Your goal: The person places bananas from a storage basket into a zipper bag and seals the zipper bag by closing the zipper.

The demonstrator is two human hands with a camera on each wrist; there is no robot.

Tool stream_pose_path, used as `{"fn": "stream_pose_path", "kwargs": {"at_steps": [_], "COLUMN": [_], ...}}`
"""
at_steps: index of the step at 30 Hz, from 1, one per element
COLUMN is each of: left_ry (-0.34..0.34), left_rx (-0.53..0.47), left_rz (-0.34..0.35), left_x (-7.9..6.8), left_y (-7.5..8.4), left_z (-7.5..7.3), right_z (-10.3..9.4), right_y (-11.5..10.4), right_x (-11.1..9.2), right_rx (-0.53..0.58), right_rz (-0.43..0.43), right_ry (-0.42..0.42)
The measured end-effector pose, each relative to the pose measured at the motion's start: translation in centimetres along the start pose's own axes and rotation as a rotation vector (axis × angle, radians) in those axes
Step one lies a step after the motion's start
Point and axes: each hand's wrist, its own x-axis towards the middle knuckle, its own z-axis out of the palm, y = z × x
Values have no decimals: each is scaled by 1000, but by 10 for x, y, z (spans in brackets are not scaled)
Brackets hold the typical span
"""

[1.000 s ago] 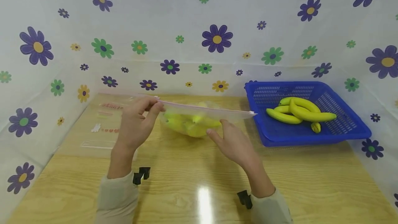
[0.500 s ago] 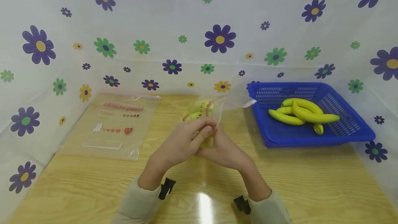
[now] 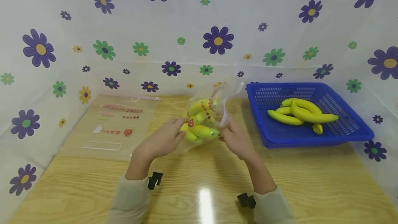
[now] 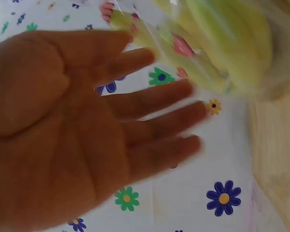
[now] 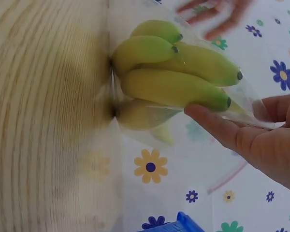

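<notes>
From the head view, a clear slider bag (image 3: 214, 115) filled with yellow bananas (image 3: 205, 131) is at the middle of the table (image 3: 174, 189), between the hands. The right hand (image 3: 237, 139) pinches its right edge below the pink zip strip (image 3: 228, 103), which bends in a loose curve; whether it is sealed I cannot tell. If it is not, tipping the bag rightward could let fruit slide out. The left hand (image 3: 164, 137) is by the bag's left side. The blue plastic basket (image 3: 314, 140), with more bananas inside, sits near enough on the right that a wide swing might catch its rim. A second slider bag (image 3: 112, 122) lies flat at left.

In the left wrist view, that hand's fingers are spread, just beside the bag and gripping nothing, so it probably gives little support.

The right wrist view shows the right thumb on the film and a fingertip behind. With the weight low in the bag, thin film could slip from that pinch, and the hard banana tips might puncture it.
</notes>
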Motion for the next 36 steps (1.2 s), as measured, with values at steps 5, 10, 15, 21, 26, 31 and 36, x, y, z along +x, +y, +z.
{"fn": "stream_pose_path", "kwargs": {"at_steps": [5,10,15,21,26,31,36], "left_ry": [-233,-190,-98,-19,42,19,63], "left_rx": [45,57,33,-124,-307,-393,-374], "left_rz": [-12,-74,-262,-165,26,105,134], "left_x": [-2,-4,-5,6,15,18,21], "left_y": [-10,-14,-27,-37,-52,-58,-58], "left_z": [1,0,-5,4,12,13,14], "right_z": [-9,-24,-40,-45,-43,-42,-40], "right_y": [1,-2,-2,2,3,2,3], "right_x": [3,1,-3,-6,-5,-6,-4], "right_rx": [115,159,109,230,316,229,81], "right_rz": [24,-29,-139,-359,-475,-473,-330], "right_ry": [78,111,130,-11,-177,-120,-5]}}
